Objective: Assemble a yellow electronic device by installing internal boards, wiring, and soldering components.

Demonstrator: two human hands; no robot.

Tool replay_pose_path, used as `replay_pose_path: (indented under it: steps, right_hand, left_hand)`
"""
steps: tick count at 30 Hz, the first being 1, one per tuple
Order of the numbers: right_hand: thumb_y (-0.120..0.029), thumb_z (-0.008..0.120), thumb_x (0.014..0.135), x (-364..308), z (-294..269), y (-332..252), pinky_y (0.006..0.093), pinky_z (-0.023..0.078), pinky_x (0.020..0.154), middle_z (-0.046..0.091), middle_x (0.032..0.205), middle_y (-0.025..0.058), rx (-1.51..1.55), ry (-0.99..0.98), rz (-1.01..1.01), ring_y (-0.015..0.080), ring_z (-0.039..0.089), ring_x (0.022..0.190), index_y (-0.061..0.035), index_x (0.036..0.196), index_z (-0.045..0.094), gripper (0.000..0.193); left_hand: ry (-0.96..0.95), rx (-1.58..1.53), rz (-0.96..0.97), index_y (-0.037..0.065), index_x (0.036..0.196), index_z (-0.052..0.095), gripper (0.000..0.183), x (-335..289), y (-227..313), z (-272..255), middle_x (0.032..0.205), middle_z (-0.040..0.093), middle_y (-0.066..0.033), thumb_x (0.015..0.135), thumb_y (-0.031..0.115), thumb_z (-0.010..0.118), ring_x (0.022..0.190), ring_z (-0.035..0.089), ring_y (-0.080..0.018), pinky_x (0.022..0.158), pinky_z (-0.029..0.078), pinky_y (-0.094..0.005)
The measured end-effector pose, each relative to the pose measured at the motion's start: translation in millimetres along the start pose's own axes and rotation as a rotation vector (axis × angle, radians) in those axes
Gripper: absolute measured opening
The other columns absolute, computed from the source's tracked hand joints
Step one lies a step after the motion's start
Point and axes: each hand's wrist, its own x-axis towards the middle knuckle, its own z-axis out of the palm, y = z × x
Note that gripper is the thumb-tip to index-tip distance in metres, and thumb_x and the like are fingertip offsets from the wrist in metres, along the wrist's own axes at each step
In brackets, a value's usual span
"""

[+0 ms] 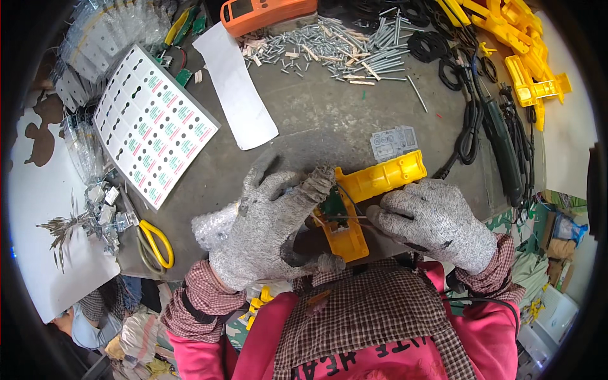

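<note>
In front of my apron lies a yellow plastic housing half (383, 178), shaped like a pistol shell, with a small green circuit board (332, 204) inside its corner. My left hand (256, 225), in a grey knit glove with worn dark patches, closes round the housing's left side, fingers above and thumb below. Thin wires (345, 217) run from the board to my right hand (437, 221), also gloved, whose thumb and forefinger pinch their ends. Just beyond the housing sits a clear plastic part (394, 142). Bubble wrap (215, 226) lies beside my left hand.
Loose screws (323, 54) are heaped at the back, below an orange instrument (269, 11). A white paper strip (237, 88) and a label sheet (155, 120) lie left, near yellow-handled scissors (155, 244). Black cables (468, 126), a dark electric screwdriver (501, 152) and yellow shells (529, 69) occupy the right.
</note>
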Motion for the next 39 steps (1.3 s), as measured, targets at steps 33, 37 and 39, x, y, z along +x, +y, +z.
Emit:
replay_pose_path:
  steps: [33,37,39]
  right_hand:
    - [-0.021,0.060,0.084,66,-63,-5,0.0369,0.055,0.067,0.061,0.099,0.0049,-0.248,-0.125,-0.179,0.0234,0.065,0.085,-0.0117,0.111,0.064,0.029]
    - [-0.021,0.061,0.085,68,-57,22,0.0378,0.054,0.067,0.058,0.097,0.0075,-0.205,-0.010,-0.225,0.0250,0.065,0.085,-0.0101,0.115,0.061,0.032]
    - [-0.021,0.060,0.087,66,-51,24,0.0375,0.054,0.063,0.058,0.093,0.0088,-0.245,-0.024,-0.205,0.0259,0.066,0.080,-0.0097,0.113,0.063,0.028]
  left_hand:
    - [0.048,-0.207,-0.181,-0.003,0.147,0.039,0.105,0,0,-2,0.127,0.055,-0.0221,0.071,0.052,0.084,0.119,0.053,-0.0402,0.107,0.037,-0.0506]
    - [0.099,-0.207,-0.183,-0.002,0.148,0.038,0.103,-4,-1,3,0.127,0.056,-0.0208,0.073,0.054,0.082,0.119,0.053,-0.0401,0.109,0.035,-0.0519]
    - [0.090,-0.108,-0.075,0.000,0.150,0.037,0.101,-5,-2,-1,0.126,0.057,-0.0204,0.076,0.054,0.079,0.120,0.053,-0.0397,0.110,0.033,-0.0529]
